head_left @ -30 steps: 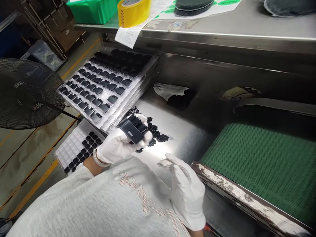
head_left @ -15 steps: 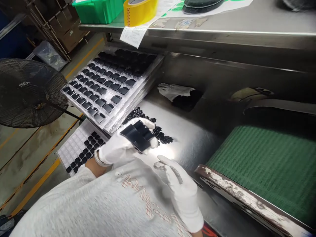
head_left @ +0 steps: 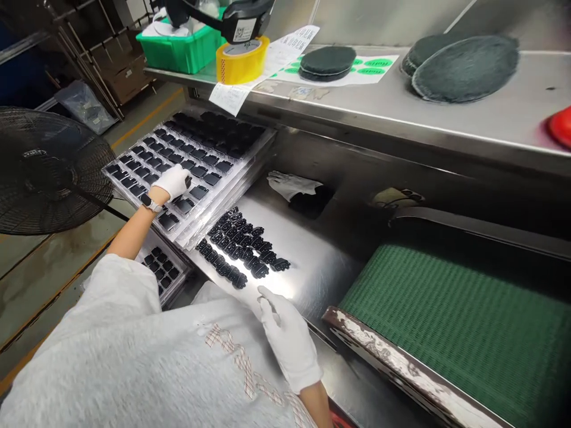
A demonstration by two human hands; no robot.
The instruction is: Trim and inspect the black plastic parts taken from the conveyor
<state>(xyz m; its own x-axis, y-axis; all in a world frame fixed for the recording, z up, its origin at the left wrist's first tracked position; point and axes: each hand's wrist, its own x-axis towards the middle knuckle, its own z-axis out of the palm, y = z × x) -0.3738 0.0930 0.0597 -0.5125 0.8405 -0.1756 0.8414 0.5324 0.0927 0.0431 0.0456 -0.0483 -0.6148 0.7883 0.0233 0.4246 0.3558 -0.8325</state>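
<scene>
In a white glove, my left hand (head_left: 173, 182) is over the upper clear plastic tray (head_left: 178, 229), its fingers closed. A small black part (head_left: 188, 181) shows at the fingertips, mostly hidden by the glove. Rows of flat black parts (head_left: 198, 192) fill the tray around it. My right hand (head_left: 288, 336), also gloved in white, hovers by the near edge of the metal table. Its fingers are extended and loosely apart, with nothing visible in them. Just beyond it, several small black pieces (head_left: 241, 244) lie in rows on the metal tabletop (head_left: 307, 270).
A green conveyor belt (head_left: 446, 315) runs at the right. The shelf (head_left: 366, 101) above holds yellow tape (head_left: 241, 62), a green bin (head_left: 178, 50) and dark round pads (head_left: 464, 68). A white glove (head_left: 292, 184) lies underneath. A fan (head_left: 49, 169) stands left.
My left hand has moved from in front of my body, where it held flat black parts, out to the upper tray. My right hand stays near the table edge. The view has tilted upward.
</scene>
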